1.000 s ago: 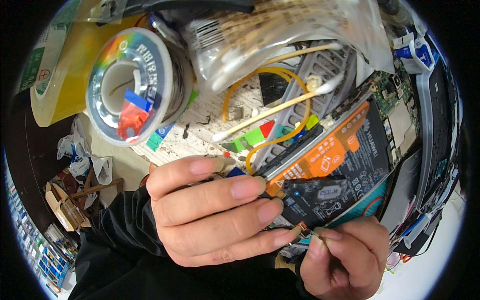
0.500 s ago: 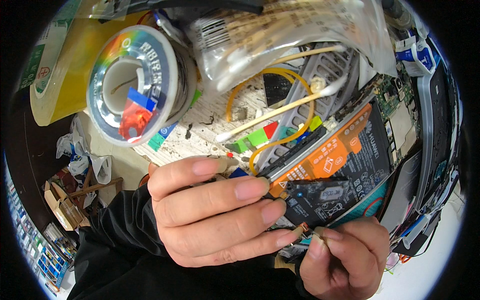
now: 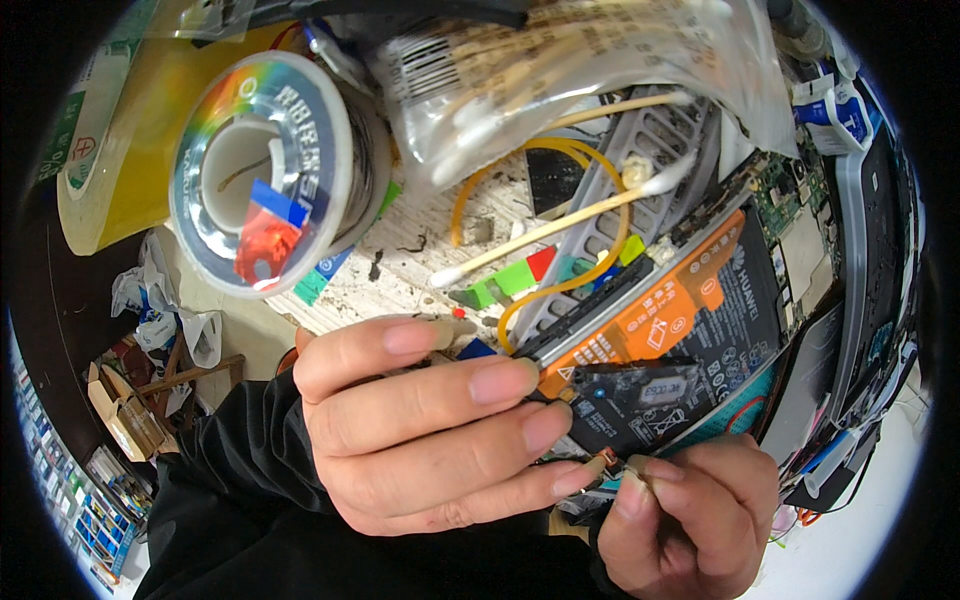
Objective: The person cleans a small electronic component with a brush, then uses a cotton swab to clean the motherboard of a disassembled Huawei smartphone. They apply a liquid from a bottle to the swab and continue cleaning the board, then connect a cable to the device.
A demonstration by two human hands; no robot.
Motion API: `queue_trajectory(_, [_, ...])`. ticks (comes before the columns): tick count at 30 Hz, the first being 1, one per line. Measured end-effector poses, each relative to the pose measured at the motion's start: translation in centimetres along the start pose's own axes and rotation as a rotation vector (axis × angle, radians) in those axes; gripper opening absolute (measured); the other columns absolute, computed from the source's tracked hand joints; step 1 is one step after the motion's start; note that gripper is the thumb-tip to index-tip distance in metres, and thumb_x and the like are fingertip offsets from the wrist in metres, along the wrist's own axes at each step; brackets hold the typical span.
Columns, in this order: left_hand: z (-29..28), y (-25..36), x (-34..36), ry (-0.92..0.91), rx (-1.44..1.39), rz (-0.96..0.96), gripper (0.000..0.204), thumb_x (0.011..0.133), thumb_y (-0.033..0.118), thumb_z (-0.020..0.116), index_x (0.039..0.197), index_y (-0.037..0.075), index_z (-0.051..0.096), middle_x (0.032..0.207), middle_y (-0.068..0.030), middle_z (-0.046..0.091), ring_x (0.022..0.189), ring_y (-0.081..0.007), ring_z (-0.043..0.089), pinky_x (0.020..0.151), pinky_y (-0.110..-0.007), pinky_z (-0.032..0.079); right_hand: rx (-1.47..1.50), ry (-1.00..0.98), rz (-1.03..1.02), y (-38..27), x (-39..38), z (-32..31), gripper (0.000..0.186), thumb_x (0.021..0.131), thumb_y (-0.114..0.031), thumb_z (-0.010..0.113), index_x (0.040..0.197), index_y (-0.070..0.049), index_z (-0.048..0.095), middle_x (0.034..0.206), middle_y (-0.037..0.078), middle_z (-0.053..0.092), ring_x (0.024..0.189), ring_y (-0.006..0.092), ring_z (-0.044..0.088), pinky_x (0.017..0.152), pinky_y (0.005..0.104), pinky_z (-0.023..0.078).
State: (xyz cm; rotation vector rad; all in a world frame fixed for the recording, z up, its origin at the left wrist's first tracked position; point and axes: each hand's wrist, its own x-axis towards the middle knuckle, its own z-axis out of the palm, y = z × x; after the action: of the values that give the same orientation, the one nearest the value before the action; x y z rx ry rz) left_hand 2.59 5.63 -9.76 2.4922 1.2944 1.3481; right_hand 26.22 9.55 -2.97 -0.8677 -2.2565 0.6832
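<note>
An opened phone with a black battery (image 3: 735,300) and an orange pull tab (image 3: 665,310) lies slanted in front of me. A loose-looking black module (image 3: 640,390) rests across the battery's lower end. My left hand (image 3: 440,430) reaches over the phone's lower left corner, its fingers stretched and apart and its thumb hidden. Its little fingertip is at a small copper-coloured part (image 3: 608,456) on the phone's bottom end. My right hand (image 3: 695,510) pinches thumb and forefinger together right beside that part; what is between them is too small to make out.
A solder wire spool (image 3: 330,200) stands at the left. Above the phone are a clear bag of cotton swabs (image 3: 600,60), a loose swab (image 3: 560,225), a yellow rubber band (image 3: 515,310) and a grey slotted strip (image 3: 610,215). Phone frames (image 3: 855,300) crowd the right.
</note>
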Motion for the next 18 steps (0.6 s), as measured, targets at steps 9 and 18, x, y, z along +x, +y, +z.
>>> queue_trajectory(9, [0.9,0.4,0.0,0.074,-0.002,-0.040,0.025,0.081,0.040,0.080,0.105,0.045,0.074,0.107,0.0091,0.058,0.109,-0.0175,0.058,0.099,-0.041,0.046,0.062,0.142,0.262,-2.6,0.3,0.9,0.032,0.077,0.006,0.083,0.104,0.001,0.068,0.089,0.011,0.069,0.066,0.0143,0.061,0.055,0.0200,0.046])
queue_trajectory(18, [0.7,0.5,0.0,0.072,0.004,-0.048,0.028,0.080,0.040,0.081,0.107,0.043,0.074,0.107,0.0084,0.059,0.109,-0.0184,0.059,0.098,-0.041,0.048,-0.056,0.063,0.212,-2.6,1.4,0.9,0.032,0.084,0.001,0.075,0.114,0.002,0.063,0.090,0.012,0.067,0.065,0.0150,0.060,0.054,0.0232,0.045])
